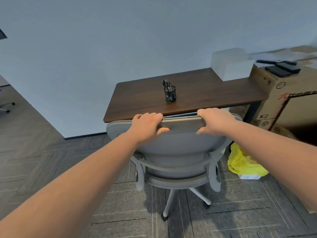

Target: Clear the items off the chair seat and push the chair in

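Observation:
A grey office chair (178, 148) stands in front of me with its back towards me and its top edge right at the front edge of a dark wooden desk (197, 93). My left hand (147, 127) grips the top of the backrest on the left. On the right side of the same top edge, my right hand (216, 121) holds on, fingers over the rim, thumb on the near face. The seat is hidden behind the backrest and under the desk. A black mesh pen holder (170, 93) with pens stands on the desk.
A white box (231, 65) sits at the desk's back right. Large cardboard boxes (291, 100) with dark items on top stand to the right of the desk. A yellow plastic bag (243, 162) lies on the floor by the chair's right side. Another chair's base (6, 105) shows far left.

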Available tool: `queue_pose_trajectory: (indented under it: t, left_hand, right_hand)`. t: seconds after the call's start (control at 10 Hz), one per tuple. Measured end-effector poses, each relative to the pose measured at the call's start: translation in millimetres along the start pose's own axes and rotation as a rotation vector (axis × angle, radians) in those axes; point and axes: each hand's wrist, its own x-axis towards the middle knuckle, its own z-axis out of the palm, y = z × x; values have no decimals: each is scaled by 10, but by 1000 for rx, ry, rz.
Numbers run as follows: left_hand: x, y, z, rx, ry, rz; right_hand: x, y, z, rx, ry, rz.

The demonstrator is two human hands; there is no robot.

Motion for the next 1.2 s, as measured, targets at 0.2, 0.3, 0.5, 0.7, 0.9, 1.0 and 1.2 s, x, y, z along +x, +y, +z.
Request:
queue_pose_trajectory:
  t: [0.2, 0.3, 0.5, 0.7, 0.9, 1.0, 1.2]
  left_hand:
    - [178, 147, -10, -51, 17, -1]
    - [272, 216, 4, -50, 21, 2]
    - [457, 342, 13, -33, 24, 10]
    - [586, 410, 53, -6, 58, 34]
    - [581, 405, 61, 11, 67, 48]
    - [566, 413, 48, 6, 51, 32]
    - [578, 431, 58, 4, 63, 30]
  right_hand:
    - [73, 177, -49, -35, -14, 66]
    - [94, 249, -92, -62, -9, 110]
    - [151, 389, -152, -71, -23, 183]
    - [138, 471, -177, -91, 17, 211]
    - [161, 514, -121, -97, 32, 189]
    - [165, 491, -128, -95, 15, 202]
    - [6, 575, -256, 49, 10, 208]
